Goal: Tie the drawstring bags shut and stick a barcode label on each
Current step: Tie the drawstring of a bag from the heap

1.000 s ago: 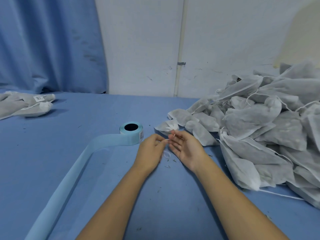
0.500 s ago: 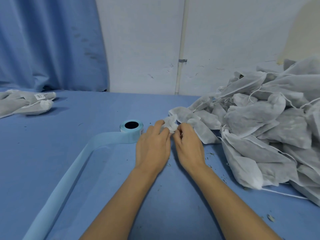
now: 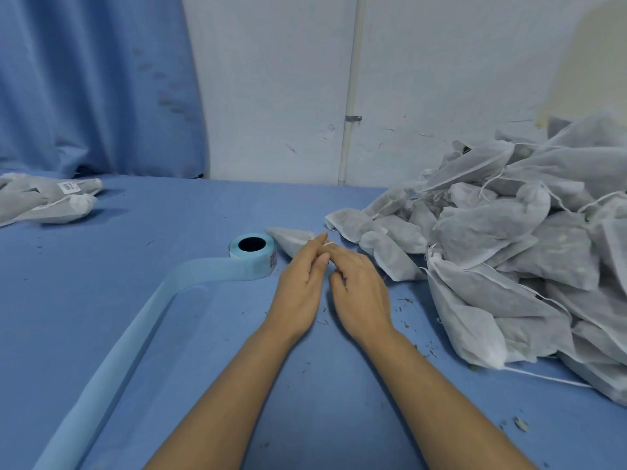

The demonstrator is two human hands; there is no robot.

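Note:
A small grey-white drawstring bag point(image 3: 292, 240) lies on the blue table just beyond my fingertips. My left hand point(image 3: 300, 286) and my right hand point(image 3: 361, 291) are side by side, and their fingertips meet at the bag's white drawstring point(image 3: 328, 244). The string runs over my right forefinger, and both hands pinch it. The bag's mouth is hidden behind my fingers. A light blue label roll point(image 3: 252, 254) stands just left of the bag, with its backing strip point(image 3: 135, 334) trailing toward the near left.
A big pile of several drawstring bags point(image 3: 526, 249) fills the right side of the table. Labelled bags point(image 3: 44, 200) lie at the far left. A blue curtain and a white wall stand behind the table. Small dried bits are scattered near my right wrist.
The hands have drawn together at the bag's mouth and shifted slightly right of the roll. The bag now lies flatter behind the fingers, with the string over my right forefinger.

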